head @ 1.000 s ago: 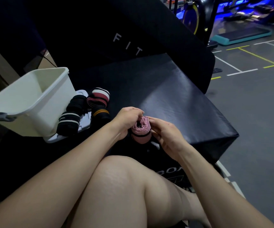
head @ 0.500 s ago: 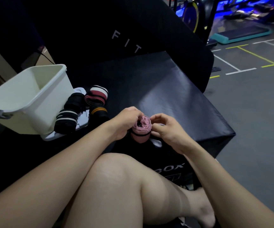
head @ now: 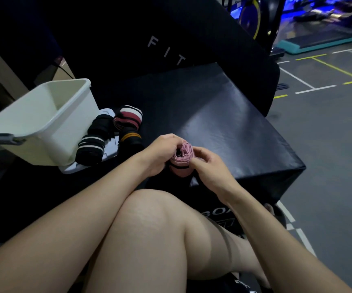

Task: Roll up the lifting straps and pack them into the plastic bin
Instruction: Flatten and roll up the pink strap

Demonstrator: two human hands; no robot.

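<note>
A pink lifting strap (head: pixel 182 157), rolled into a coil with a black stripe near its lower end, sits between both hands above the black padded box (head: pixel 223 127). My left hand (head: pixel 160 151) grips the roll from the left. From the right, my right hand (head: pixel 209 166) pinches its edge with thumb and fingers. An off-white plastic bin (head: pixel 44 119) stands tilted at the left, and nothing shows inside it. Several rolled straps lie beside it on a white lid (head: pixel 105 153): a black one with white stripes (head: pixel 89 148), a red and white one (head: pixel 128 119), a black one with orange stripes (head: pixel 130 139).
My bare knee (head: pixel 154 229) is raised just below the hands. A tall black padded block lettered FIT (head: pixel 166 51) stands behind the box. Grey gym floor with yellow and white lines (head: pixel 329 123) lies to the right, exercise machines beyond.
The hands have stayed on the pink roll and shifted their fingers slightly, the right thumb and fingers working along its edge. The view has drifted a little.
</note>
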